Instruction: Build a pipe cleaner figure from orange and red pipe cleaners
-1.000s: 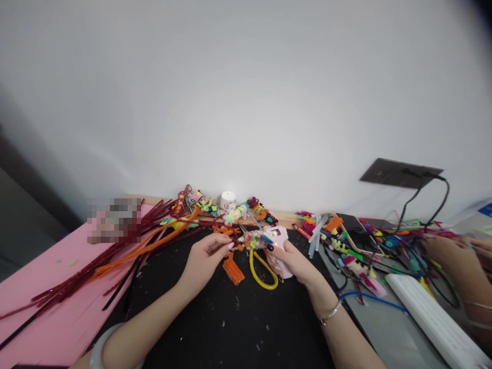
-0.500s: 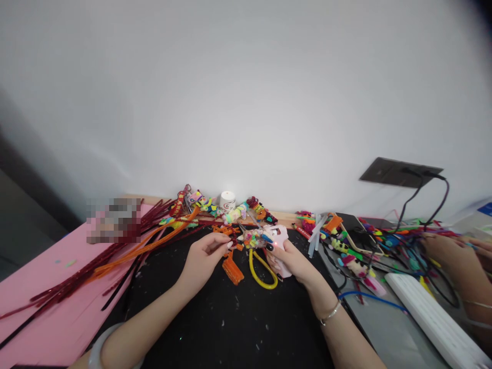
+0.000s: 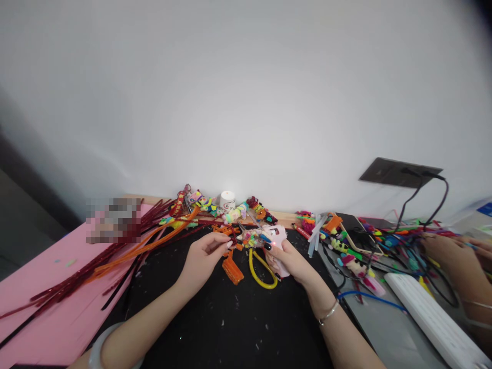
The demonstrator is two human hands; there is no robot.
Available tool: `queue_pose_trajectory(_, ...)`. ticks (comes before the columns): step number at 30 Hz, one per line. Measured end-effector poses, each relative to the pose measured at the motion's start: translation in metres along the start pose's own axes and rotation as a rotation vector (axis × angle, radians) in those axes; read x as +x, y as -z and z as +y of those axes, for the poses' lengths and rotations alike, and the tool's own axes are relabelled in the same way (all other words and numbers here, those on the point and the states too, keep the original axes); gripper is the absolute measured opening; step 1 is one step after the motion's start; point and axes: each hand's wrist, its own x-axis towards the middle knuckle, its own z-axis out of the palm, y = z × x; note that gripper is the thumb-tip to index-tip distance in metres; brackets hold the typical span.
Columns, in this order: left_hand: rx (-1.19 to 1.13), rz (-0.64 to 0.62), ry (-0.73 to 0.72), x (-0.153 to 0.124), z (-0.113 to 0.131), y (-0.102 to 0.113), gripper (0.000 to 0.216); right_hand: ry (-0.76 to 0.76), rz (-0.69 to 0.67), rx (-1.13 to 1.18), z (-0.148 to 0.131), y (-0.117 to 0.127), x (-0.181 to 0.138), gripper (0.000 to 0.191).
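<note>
My left hand (image 3: 203, 259) is closed in a pinch on a small dark red pipe-cleaner piece (image 3: 233, 239), mostly hidden by the fingertips. Wrapped round the handle of a pale pink glue gun (image 3: 278, 233), my right hand (image 3: 292, 262) has its thumb near a small red light. The gun points left, its nozzle close to my left fingertips; colourful small bits (image 3: 251, 238) crowd that spot, and I cannot tell whether it touches them. Below lie an orange fuzzy piece (image 3: 232, 270) and a yellow pipe-cleaner loop (image 3: 252, 269) on the black mat (image 3: 230, 328).
Red and orange pipe cleaners (image 3: 115, 253) spread over the pink surface (image 3: 49, 302) at left. A white cup-like container (image 3: 227, 200) and small fuzzy figures stand by the wall. Glue sticks (image 3: 315, 234), a white power strip (image 3: 430, 318), cables and another person's hand (image 3: 448, 254) are at right.
My right hand and the glue gun have shifted very slightly to the left. My left hand stays in the same pinch; everything else looks the same.
</note>
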Motion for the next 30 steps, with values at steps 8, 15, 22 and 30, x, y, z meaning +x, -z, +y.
queue_pose_trajectory(8,0.001,-0.004,0.004,0.0002,0.0,0.0003,0.018,-0.001,0.019,-0.016,0.0008,-0.0006,0.0011,0.047)
queue_pose_trajectory(15,0.009,0.002,0.003,-0.0001,0.0008,0.0002,0.019,0.0,0.018,-0.012,-0.0011,-0.0024,0.0002,0.048)
queue_pose_trajectory(22,0.023,0.005,-0.009,0.0004,0.0025,0.0001,0.021,-0.03,0.027,0.0,-0.0038,-0.0041,-0.0001,0.044)
queue_pose_trajectory(30,0.0,0.015,-0.001,0.0007,0.002,-0.0001,0.018,-0.026,0.032,-0.003,-0.0016,-0.0034,-0.0001,0.044)
